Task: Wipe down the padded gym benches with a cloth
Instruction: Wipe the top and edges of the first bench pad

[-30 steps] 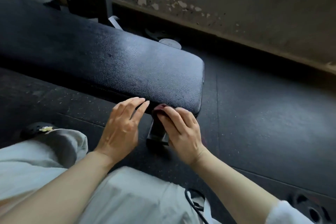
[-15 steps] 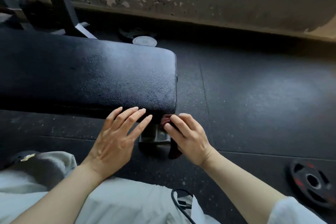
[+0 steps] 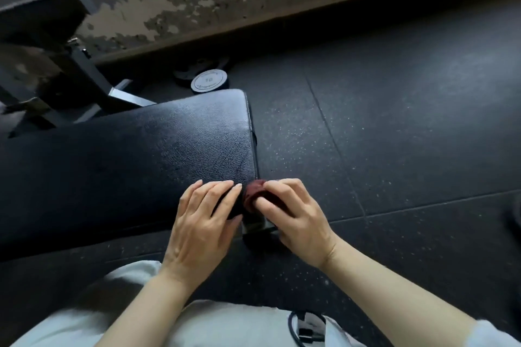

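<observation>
The dark red cloth (image 3: 253,195) sits bunched at the near right corner of the black padded bench (image 3: 135,155), pressed against the pad's near edge just where it meets the right end. The right hand (image 3: 293,214) grips it — the fingers (image 3: 284,187) curl over the top of the wad while the thumb (image 3: 263,202) comes in from below, so the cloth is pinched between them and only a rounded fold shows past the fingertips. The left hand (image 3: 201,229) lies beside it on the same near edge, its fingers straight and close together, only slightly fanned, tips resting on the vinyl and nearly touching the cloth; it holds nothing. Below the corner, between the two hands, a pale bit of the bench's metal leg (image 3: 255,224) shows. Beyond the far right corner of the bench, a round weight plate (image 3: 208,81) lies on the speckled rubber floor (image 3: 380,135) — close to the peeling wall (image 3: 197,0).
</observation>
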A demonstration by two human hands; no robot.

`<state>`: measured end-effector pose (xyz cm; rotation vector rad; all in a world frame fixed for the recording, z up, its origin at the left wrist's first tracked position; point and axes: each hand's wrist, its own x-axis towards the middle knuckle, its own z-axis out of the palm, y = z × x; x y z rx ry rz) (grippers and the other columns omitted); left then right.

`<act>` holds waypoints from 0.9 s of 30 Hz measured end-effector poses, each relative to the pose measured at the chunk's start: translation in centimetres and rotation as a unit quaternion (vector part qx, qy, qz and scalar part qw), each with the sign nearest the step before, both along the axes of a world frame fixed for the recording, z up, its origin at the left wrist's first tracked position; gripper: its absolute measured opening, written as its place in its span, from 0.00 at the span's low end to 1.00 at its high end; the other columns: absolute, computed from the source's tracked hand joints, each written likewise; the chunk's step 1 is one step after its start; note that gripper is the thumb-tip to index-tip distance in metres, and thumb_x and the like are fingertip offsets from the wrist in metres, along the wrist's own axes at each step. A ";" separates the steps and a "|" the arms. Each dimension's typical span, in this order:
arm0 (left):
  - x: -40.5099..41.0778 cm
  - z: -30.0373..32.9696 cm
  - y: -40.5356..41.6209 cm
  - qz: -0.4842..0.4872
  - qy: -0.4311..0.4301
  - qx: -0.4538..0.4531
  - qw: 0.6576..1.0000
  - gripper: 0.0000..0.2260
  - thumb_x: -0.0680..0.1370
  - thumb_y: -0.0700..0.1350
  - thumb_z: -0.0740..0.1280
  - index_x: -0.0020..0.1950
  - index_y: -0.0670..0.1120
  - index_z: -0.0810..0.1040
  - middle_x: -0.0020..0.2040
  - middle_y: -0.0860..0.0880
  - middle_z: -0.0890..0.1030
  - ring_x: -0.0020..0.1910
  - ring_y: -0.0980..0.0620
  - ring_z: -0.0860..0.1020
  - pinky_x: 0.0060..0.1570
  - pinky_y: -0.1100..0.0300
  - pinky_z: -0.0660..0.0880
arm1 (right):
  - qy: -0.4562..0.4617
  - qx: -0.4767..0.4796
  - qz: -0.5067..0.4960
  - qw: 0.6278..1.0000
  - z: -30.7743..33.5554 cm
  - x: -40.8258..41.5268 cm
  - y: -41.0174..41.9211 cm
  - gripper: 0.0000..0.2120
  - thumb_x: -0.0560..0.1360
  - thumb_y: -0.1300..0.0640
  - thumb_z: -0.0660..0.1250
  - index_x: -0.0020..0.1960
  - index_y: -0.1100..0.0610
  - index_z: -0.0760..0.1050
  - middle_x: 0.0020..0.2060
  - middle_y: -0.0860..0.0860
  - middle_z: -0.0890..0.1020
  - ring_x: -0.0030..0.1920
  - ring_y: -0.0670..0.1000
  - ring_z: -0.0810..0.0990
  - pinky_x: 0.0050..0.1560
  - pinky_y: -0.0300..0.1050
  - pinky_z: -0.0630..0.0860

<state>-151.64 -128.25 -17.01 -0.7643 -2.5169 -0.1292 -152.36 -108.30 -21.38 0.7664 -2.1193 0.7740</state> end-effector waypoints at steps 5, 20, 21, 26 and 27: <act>-0.7 0.0 0.3 0.013 0.000 0.038 0.999 0.15 0.76 0.45 0.68 0.61 0.44 0.81 0.58 0.48 0.81 0.58 0.52 0.77 0.70 0.48 0.63 | -0.088 -0.085 -0.082 0.989 -0.9 -2.1 0.4 0.09 0.74 0.67 0.64 0.51 0.64 0.80 0.51 0.58 0.80 0.47 0.58 0.74 0.50 0.51 0.76; 2.3 -0.2 -2.7 0.141 0.022 0.129 0.981 0.16 0.76 0.41 0.68 0.64 0.41 0.78 0.62 0.44 0.77 0.61 0.45 0.74 0.69 0.46 0.65 | -0.074 -0.097 0.035 0.992 -1.0 1.5 -2.4 0.13 0.72 0.73 0.66 0.54 0.64 0.78 0.56 0.57 0.73 0.50 0.61 0.75 0.53 0.53 0.76; 2.9 -0.2 -3.6 0.180 0.028 0.148 0.972 0.17 0.75 0.40 0.68 0.64 0.41 0.77 0.62 0.44 0.77 0.60 0.45 0.73 0.68 0.47 0.66 | -0.062 -0.059 0.065 0.994 -1.5 2.2 -2.9 0.12 0.72 0.74 0.65 0.53 0.64 0.78 0.56 0.57 0.73 0.49 0.61 0.74 0.52 0.53 0.76; 4.6 -1.0 -6.4 0.304 0.012 0.226 0.925 0.20 0.71 0.32 0.69 0.63 0.41 0.78 0.61 0.43 0.76 0.59 0.42 0.73 0.67 0.67 0.59 | -0.030 -0.058 0.097 0.993 0.1 2.3 -5.7 0.13 0.70 0.75 0.66 0.53 0.66 0.78 0.57 0.58 0.72 0.51 0.60 0.74 0.59 0.47 0.74; 4.9 -1.2 -6.6 0.309 -0.002 0.233 0.922 0.21 0.70 0.31 0.70 0.63 0.41 0.78 0.60 0.43 0.76 0.58 0.43 0.73 0.66 0.69 0.58 | -0.031 -0.059 0.084 0.994 0.6 1.9 -6.4 0.12 0.71 0.74 0.65 0.52 0.67 0.80 0.57 0.57 0.72 0.52 0.60 0.74 0.60 0.46 0.73</act>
